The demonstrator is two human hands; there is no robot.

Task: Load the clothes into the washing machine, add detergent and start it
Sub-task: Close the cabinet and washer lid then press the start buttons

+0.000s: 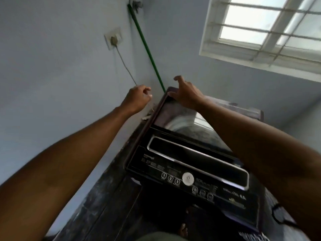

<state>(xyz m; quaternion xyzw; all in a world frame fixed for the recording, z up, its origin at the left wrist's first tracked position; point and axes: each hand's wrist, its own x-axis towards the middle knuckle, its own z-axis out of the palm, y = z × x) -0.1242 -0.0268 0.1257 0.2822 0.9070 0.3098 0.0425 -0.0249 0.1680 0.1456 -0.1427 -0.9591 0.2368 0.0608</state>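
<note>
Here, the washing machine point(189, 164) fills the lower centre and right of the frame, a dark top-loader seen from above. Its glass lid point(180, 119) lies closed, and through the glass the steel drum shows faintly; whether anything is inside cannot be told. Along the near edge runs the control panel point(187, 180) with a round silver dial point(188, 178) and small buttons on either side of it. No clothes or detergent can be made out in the view.

In the upper left a wall socket point(113, 40) holds a plug, and its cord point(125, 66) runs down the wall toward the left hand point(137, 98). A green pole point(147, 49) leans in the corner behind the machine, ending just behind the lid's far corner. A barred window point(264, 30) takes the upper right.

The left hand hovers beside the machine's far left corner, fingers curled in; it seems to pinch the thin cord, though blur makes this uncertain. The right hand point(185, 94) sits at the lid's far left corner, thumb on the lid's edge and fingers spread and lifted above it, gripping nothing.
</note>
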